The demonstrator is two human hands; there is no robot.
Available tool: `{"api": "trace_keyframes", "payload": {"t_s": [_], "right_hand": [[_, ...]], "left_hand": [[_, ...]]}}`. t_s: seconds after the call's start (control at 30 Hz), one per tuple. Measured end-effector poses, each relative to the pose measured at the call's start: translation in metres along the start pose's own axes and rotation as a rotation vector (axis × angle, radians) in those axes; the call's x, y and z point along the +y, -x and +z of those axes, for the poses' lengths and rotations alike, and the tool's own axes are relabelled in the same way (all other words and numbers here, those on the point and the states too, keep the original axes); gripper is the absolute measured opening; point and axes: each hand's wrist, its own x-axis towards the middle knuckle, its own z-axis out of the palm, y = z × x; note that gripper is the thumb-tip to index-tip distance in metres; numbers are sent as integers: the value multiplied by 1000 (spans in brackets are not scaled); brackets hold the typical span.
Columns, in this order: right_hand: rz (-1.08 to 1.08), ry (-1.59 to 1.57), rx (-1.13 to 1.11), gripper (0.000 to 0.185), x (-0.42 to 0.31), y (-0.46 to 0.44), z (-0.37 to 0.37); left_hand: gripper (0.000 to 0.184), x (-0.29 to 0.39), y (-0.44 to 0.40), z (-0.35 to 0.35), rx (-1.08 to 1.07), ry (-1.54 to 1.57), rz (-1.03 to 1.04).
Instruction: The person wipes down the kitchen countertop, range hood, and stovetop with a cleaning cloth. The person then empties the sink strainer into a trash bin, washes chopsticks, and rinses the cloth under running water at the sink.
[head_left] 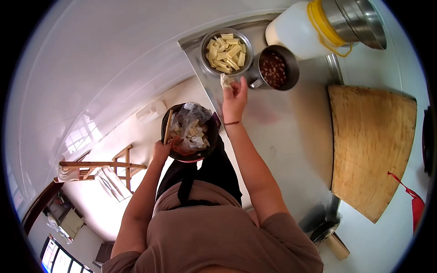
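Note:
My left hand [161,150] is closed at the rim of a dark-lined trash bin [200,154], beside the lower end of a wooden stick [168,126]. Crumpled clear plastic and pale scraps fill the bin. Over the counter's edge, my right hand [235,99] pinches a crumpled off-white piece [225,81]; its kind is unclear. Just beyond these fingers stands a metal bowl [203,58] of pale yellow cut sticks [230,51]. To its right is a metal mug [297,73] with reddish-brown beans or nuts in dark liquid.
The steel counter [287,136] runs along my right. A white bucket [291,32] with a yellow lid bears stacked metal pots [355,20] at the back. A wooden board [371,145] leans at the right wall. A wooden folding rack [109,164] stands at left.

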Motion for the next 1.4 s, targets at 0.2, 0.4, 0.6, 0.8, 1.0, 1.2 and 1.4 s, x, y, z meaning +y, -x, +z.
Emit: {"api": "trace_keyframes", "payload": {"t_s": [0.2,0.4,0.6,0.8,1.0,1.2,1.4], "right_hand": [[-489,567,130,29,15,-4,-12],[-590,732,92,29,14,-6,7],[-541,828,-99,36,10,9,33],[-610,955,-294,42,2,7,72],[-572,1063,-193,38,15,-10,122],[-481,745,-889,19,15,23,84],[-574,377,-382,16,-31,109,15]], "left_hand": [[35,-7,-6,3,-55,14,-81],[36,-12,-7,1,-42,30,-73],[36,-10,-12,-1,-51,61,-97],[39,-4,-25,-10,-44,58,-139],[34,-6,-37,-12,36,118,-12],[15,40,-19,-41,-64,313,-134],[12,31,-7,-53,-81,289,-105]]}}
